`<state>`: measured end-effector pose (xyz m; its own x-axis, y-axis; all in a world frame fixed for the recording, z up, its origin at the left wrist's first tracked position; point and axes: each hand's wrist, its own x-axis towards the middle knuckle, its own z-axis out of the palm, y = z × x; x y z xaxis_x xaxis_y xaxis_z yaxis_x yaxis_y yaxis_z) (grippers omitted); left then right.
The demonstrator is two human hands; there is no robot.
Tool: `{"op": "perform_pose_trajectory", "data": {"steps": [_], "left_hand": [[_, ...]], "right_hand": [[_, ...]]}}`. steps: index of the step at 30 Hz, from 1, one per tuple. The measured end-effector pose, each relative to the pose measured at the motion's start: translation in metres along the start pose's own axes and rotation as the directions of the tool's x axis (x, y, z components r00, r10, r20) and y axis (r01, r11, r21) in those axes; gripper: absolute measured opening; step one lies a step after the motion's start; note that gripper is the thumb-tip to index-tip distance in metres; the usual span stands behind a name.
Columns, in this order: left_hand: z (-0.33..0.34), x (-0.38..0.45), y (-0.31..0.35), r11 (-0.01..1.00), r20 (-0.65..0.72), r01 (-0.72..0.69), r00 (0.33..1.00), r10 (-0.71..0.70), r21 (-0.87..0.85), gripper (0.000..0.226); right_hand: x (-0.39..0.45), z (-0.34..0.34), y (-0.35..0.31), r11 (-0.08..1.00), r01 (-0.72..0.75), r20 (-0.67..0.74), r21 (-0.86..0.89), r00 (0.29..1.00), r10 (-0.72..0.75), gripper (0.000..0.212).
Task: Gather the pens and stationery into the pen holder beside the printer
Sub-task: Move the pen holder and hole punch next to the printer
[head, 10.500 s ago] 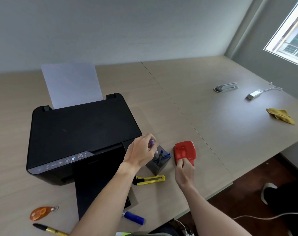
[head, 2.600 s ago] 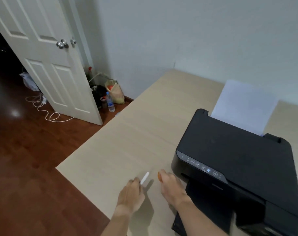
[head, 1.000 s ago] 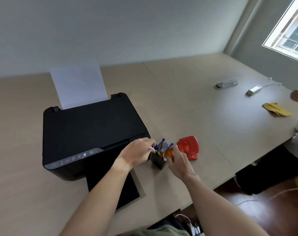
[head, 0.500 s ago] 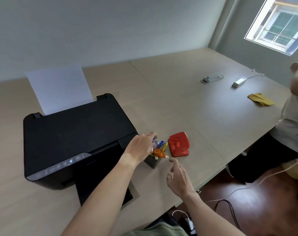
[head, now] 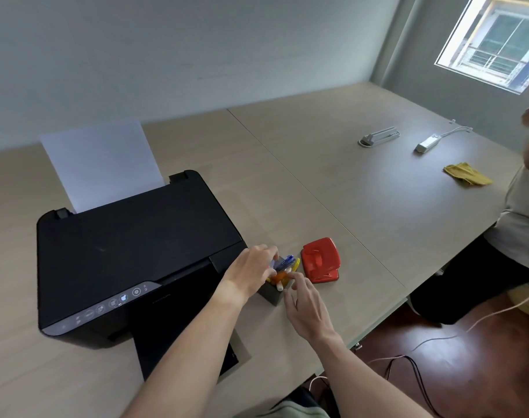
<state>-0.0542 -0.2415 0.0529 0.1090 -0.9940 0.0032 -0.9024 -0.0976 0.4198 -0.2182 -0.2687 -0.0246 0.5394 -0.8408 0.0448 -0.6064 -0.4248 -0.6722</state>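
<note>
A small dark pen holder (head: 271, 293) stands on the table just right of the black printer (head: 130, 257). Blue pens (head: 285, 262), a yellow cutter (head: 295, 265) and an orange item (head: 278, 278) stick out of its top. My left hand (head: 252, 271) rests on the holder's left rim, fingers curled onto a blue item among the pens. My right hand (head: 307, 307) hovers at the holder's right side, fingers spread, index fingertip touching the stationery at the top. Nothing is held in it.
A red hole punch (head: 320, 263) lies right of the holder. Farther right on the table are a grey stapler (head: 377, 137), a white adapter (head: 426, 144) and a yellow cloth (head: 465, 175). Another person (head: 519, 224) sits at the right edge. White paper (head: 101, 164) stands in the printer.
My right hand moved up from the table edge to the holder's top. My left hand stays on the holder. The view shifted slightly.
</note>
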Motion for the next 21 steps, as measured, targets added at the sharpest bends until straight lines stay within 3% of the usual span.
{"op": "perform_pose_trajectory", "data": {"steps": [4, 9, 14, 21], "left_hand": [[-0.001, 0.007, -0.001, 1.000, 0.019, 0.020, 1.000, -0.020, -0.010, 0.014], [0.005, 0.013, -0.006, 0.997, 0.042, 0.017, 0.999, -0.020, 0.074, 0.017], [0.018, 0.018, -0.002, 0.885, 0.095, -0.113, 0.992, 0.078, 0.452, 0.060], [0.027, 0.042, 0.005, 0.810, 0.273, -0.155, 0.962, -0.006, 0.565, 0.082]], "right_hand": [[0.016, -0.002, -0.009, 0.998, 0.023, 0.049, -0.057, 0.999, -0.020, 0.016], [0.022, -0.005, -0.004, 0.998, -0.053, 0.008, -0.030, 0.999, 0.053, 0.015], [0.017, -0.009, 0.015, 0.992, -0.110, 0.010, -0.058, 0.994, 0.110, 0.016], [0.027, -0.025, 0.037, 0.975, -0.167, -0.092, -0.150, 0.984, 0.154, 0.016]]}}
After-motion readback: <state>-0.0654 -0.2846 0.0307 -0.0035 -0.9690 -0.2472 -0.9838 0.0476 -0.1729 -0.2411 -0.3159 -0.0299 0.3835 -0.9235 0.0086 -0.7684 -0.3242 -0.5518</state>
